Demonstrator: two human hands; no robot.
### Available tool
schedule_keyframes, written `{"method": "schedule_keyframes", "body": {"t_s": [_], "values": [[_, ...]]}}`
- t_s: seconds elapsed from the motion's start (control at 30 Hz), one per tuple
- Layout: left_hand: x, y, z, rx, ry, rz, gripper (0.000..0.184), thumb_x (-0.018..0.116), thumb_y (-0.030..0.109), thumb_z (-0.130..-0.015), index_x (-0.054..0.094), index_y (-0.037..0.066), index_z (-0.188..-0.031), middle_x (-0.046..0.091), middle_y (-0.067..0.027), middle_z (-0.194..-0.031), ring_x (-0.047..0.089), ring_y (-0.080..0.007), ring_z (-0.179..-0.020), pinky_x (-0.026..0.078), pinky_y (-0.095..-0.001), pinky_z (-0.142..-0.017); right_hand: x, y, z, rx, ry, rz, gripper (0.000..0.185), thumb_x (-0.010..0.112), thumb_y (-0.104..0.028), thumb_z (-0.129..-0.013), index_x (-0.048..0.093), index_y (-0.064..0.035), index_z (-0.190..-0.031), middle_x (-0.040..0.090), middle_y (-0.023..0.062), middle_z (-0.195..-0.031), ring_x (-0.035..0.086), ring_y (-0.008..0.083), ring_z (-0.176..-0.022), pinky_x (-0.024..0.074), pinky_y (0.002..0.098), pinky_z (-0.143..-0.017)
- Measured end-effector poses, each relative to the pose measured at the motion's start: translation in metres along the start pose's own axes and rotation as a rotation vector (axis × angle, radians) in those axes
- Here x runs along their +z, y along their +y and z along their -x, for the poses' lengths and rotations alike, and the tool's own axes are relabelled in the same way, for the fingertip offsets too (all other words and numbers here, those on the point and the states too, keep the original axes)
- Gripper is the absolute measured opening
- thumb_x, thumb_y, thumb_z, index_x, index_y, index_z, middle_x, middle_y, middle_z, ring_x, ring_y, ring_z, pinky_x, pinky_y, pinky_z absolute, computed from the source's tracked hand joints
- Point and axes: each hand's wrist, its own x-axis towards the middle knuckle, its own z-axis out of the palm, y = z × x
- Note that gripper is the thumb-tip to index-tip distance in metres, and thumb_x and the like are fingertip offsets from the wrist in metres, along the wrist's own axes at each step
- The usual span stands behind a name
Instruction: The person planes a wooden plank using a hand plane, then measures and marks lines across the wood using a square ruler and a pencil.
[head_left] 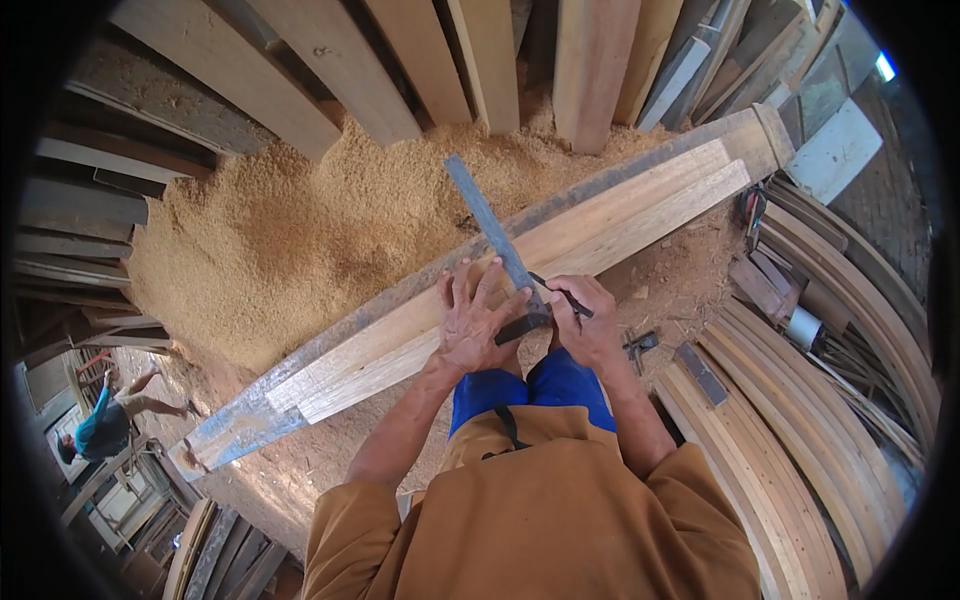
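A metal try square [478,210] lies across two pale boards, its blade slanting away from me and its dark stock [522,326] near my legs. My left hand [475,320] rests on the near boards with fingers spread flat, its thumb and a fingertip touching the blade. My right hand [592,318] is closed around a thin dark pencil [577,305], slanted toward the blade's right edge. Its tip is too small to make out. Beneath both hands, the lighter front board [650,222] lies alongside the back board [600,215] on a long worn beam [340,340].
Sawdust [290,240] is heaped beyond the beam, with upright planks [430,60] behind it. Curved timbers [790,430] are stacked at my right. A dark tool [640,345] lies on the ground near my right arm. Another person [105,425] is at the far left.
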Motion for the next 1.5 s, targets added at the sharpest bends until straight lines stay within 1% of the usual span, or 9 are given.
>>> {"method": "schedule_keyframes", "body": {"t_s": [0.23, 0.57, 0.67, 0.77, 0.87, 0.97, 1.07, 1.17, 1.5], "values": [[0.007, -0.005, 0.005, 0.02, 0.017, 0.012, 0.083, 0.092, 0.048, -0.069, 0.067, 0.042, -0.148, 0.029, -0.0276, -0.174, 0.019, -0.0567, -0.16, 0.007, -0.0753, -0.127, 0.0, 0.004, 0.006, 0.06, 0.059, -0.048, 0.017, 0.07, -0.009, -0.098, 0.075, -0.0006, -0.112, 0.076, 0.0184, -0.101, 0.072, 0.0353, -0.092, 0.057, 0.0437, -0.084], [0.005, -0.011, 0.013, 0.08, -0.004, 0.011, 0.081, 0.092, 0.039, -0.067, 0.069, 0.043, -0.145, 0.024, -0.0286, -0.177, 0.011, -0.0561, -0.164, 0.003, -0.0747, -0.129, -0.017, 0.007, 0.003, 0.079, 0.093, -0.058, 0.017, 0.069, -0.012, -0.1, 0.074, -0.0001, -0.111, 0.072, 0.0181, -0.096, 0.069, 0.0341, -0.086, 0.0553, 0.0418, -0.079], [0.005, -0.013, 0.015, 0.085, -0.016, 0.012, 0.082, 0.091, 0.038, -0.066, 0.07, 0.044, -0.145, 0.023, -0.0281, -0.177, 0.01, -0.0556, -0.164, 0.002, -0.0744, -0.129, -0.02, 0.008, 0.007, 0.191, 0.019, 0.014, 0.015, 0.068, -0.014, -0.101, 0.073, -0.0006, -0.105, 0.07, 0.0199, -0.093, 0.069, 0.0388, -0.085, 0.0553, 0.0467, -0.079], [0.005, -0.013, 0.014, 0.085, -0.012, 0.029, 0.082, 0.089, 0.038, -0.066, 0.07, 0.044, -0.145, 0.024, -0.0276, -0.178, 0.01, -0.0557, -0.164, 0.002, -0.074, -0.129, -0.013, 0.024, 0.017, 0.102, -0.059, 0.377, 0.017, 0.065, -0.017, -0.102, 0.071, -0.0016, -0.099, 0.07, 0.022, -0.093, 0.068, 0.0435, -0.087, 0.0544, 0.0522, -0.079], [0.004, -0.012, 0.013, 0.079, -0.004, 0.035, 0.083, 0.087, 0.04, -0.065, 0.069, 0.042, -0.146, 0.024, -0.0268, -0.178, 0.011, -0.0555, -0.164, 0.002, -0.0738, -0.129, -0.006, 0.03, 0.029, 0.251, -0.252, 0.453, 0.018, 0.062, -0.017, -0.104, 0.07, -0.0012, -0.099, 0.071, 0.0233, -0.091, 0.067, 0.0478, -0.086, 0.0533, 0.0559, -0.079], [0.004, -0.012, 0.013, 0.072, -0.004, 0.03, 0.086, 0.087, 0.042, -0.065, 0.067, 0.041, -0.149, 0.023, -0.0258, -0.179, 0.012, -0.0553, -0.164, 0.002, -0.0738, -0.129, 0.029, 0.065, 0.056, 0.444, -0.317, 0.015, 0.022, 0.059, -0.018, -0.106, 0.069, 0.0007, -0.098, 0.071, 0.0197, -0.084, 0.069, 0.0394, -0.08, 0.0543, 0.0493, -0.076], [0.003, -0.011, 0.011, 0.058, -0.015, 0.027, 0.089, 0.088, 0.042, -0.065, 0.065, 0.04, -0.152, 0.023, -0.025, -0.179, 0.013, -0.0551, -0.163, 0.003, -0.0739, -0.129, 0.05, 0.067, 0.061, 0.569, -0.252, -0.297, 0.025, 0.058, -0.018, -0.108, 0.069, 0.002, -0.098, 0.071, 0.0147, -0.081, 0.069, 0.0264, -0.076, 0.0549, 0.0422, -0.075], [0.005, -0.013, 0.011, 0.064, -0.009, 0.015, 0.09, 0.089, 0.043, -0.065, 0.064, 0.04, -0.152, 0.024, -0.0246, -0.179, 0.014, -0.0548, -0.163, 0.005, -0.0739, -0.129, 0.052, 0.058, 0.058, 0.641, -0.224, -0.326, 0.026, 0.058, -0.018, -0.108, 0.07, 0.0027, -0.098, 0.07, 0.011, -0.081, 0.067, 0.0172, -0.079, 0.0545, 0.037, -0.074], [0.0, -0.013, 0.009, 0.059, -0.049, 0.036, 0.091, 0.09, 0.039, -0.064, 0.065, 0.039, -0.152, 0.028, -0.0227, -0.178, 0.017, -0.0541, -0.162, 0.008, -0.0733, -0.128, 0.057, 0.06, 0.056, 0.696, -0.213, -0.403, 0.029, 0.059, -0.019, -0.111, 0.073, 0.0045, -0.1, 0.072, 0.0091, -0.08, 0.068, 0.0173, -0.075, 0.0549, 0.0371, -0.071]]}}
